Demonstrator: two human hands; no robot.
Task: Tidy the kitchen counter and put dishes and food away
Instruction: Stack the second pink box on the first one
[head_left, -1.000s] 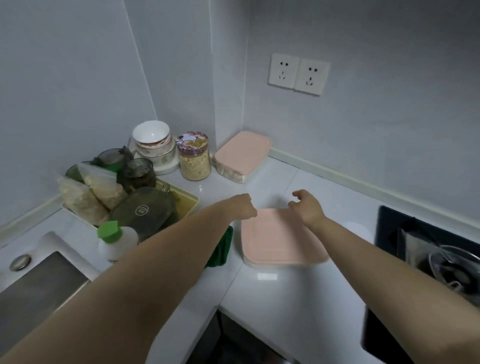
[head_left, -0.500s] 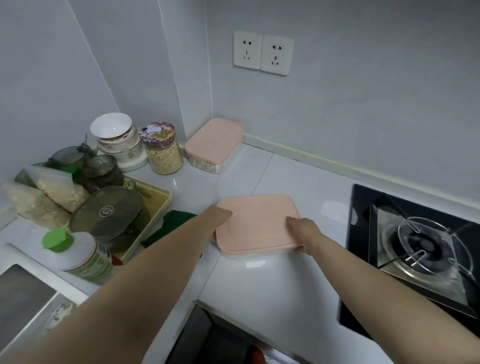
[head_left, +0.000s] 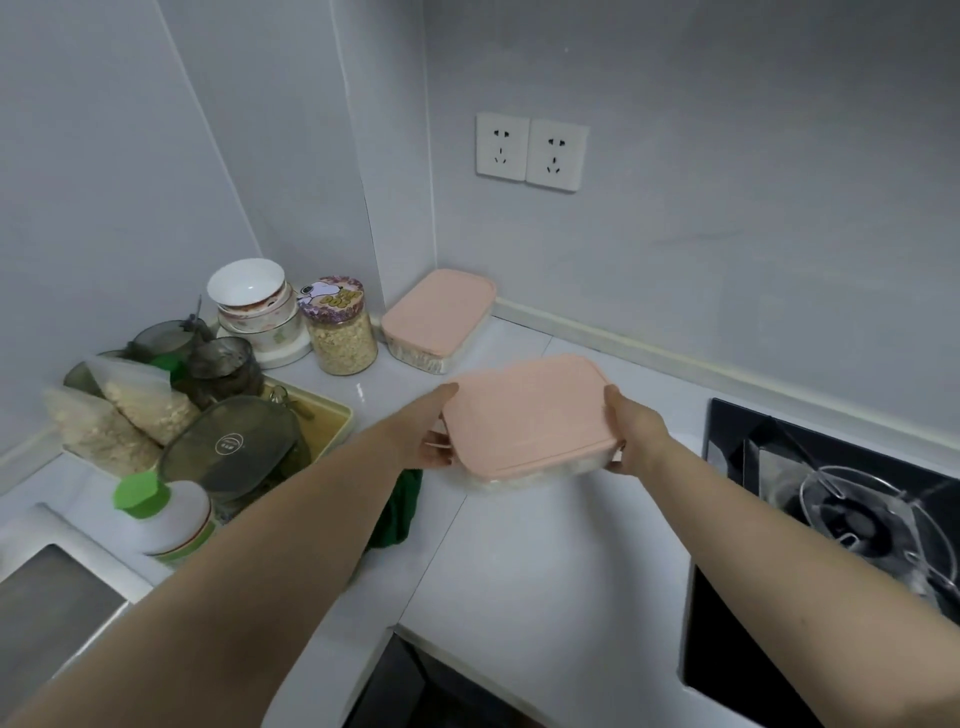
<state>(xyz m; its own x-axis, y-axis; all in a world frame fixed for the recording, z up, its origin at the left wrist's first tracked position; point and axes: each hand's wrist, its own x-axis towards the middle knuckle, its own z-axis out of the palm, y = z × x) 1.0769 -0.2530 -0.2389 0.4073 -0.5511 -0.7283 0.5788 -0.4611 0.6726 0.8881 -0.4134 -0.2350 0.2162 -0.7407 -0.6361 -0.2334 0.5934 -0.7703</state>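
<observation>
My left grip (head_left: 431, 441) and right grip (head_left: 636, 435) each hold an end of the box (head_left: 524, 415); it looks stiff, smooth and light, so I'd want fingers underneath.

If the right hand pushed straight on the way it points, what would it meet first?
The pink-lidded container that the right hand grips; beyond it, probably the corner container, depth unclear.

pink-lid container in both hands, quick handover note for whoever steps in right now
Hands: left hand grips the left end of the near pink-lid container, right hand its right end; it looks just off the counter.
The second pink-lid container sits in the corner beside the jar and stacked bowls.
Done: nothing visibly put away yet.
Left: stow both containers, jar, bowls, things in the tray.
</observation>
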